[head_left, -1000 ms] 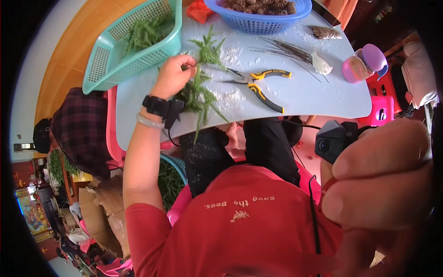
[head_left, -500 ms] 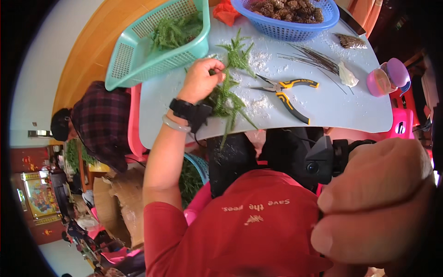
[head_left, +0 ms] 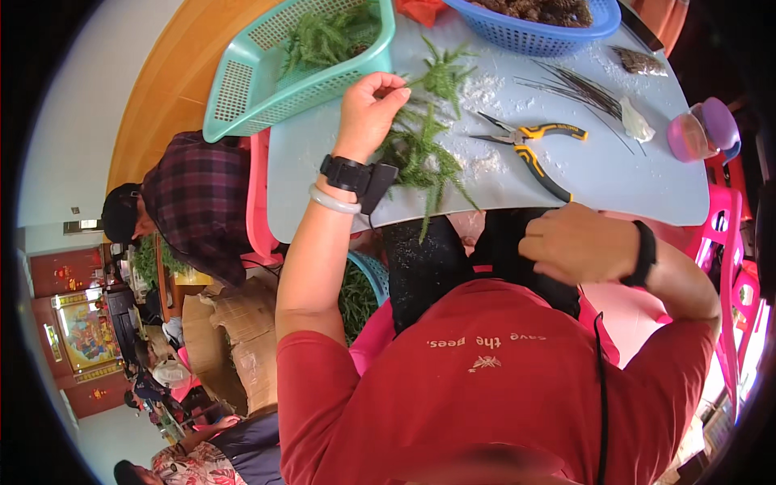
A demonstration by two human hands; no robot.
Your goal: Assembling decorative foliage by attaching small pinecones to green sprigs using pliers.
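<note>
My left hand (head_left: pixel 374 115), with a black strap and a pale bangle at the wrist, reaches over the table beside the green basket. Its thumb and forefinger pinch the thin stem of a leafy green sprig (head_left: pixel 443 79). More green sprigs (head_left: pixel 424 153) lie just below it, their tips hanging over the near table edge. My right hand (head_left: pixel 586 244) is above my lap at that same edge, its fingers curled inward; whatever is in them, if anything, is hidden. Pliers (head_left: pixel 525 139) with yellow-and-black handles lie between the hands, jaws and handles spread.
Greenery fills part of a turquoise basket (head_left: pixel 267 105); a blue basket (head_left: pixel 529 36) holds pine cones. Thin dark wires (head_left: pixel 586 93) and a pink-and-purple container (head_left: pixel 703 133) are at the right. White crumbs dot the table. A person in a checked shirt (head_left: pixel 194 202) sits at the left.
My right hand has dropped from close to the camera to above my lap. My left hand still pinches at the sprig stem. The whole view has shifted slightly.
</note>
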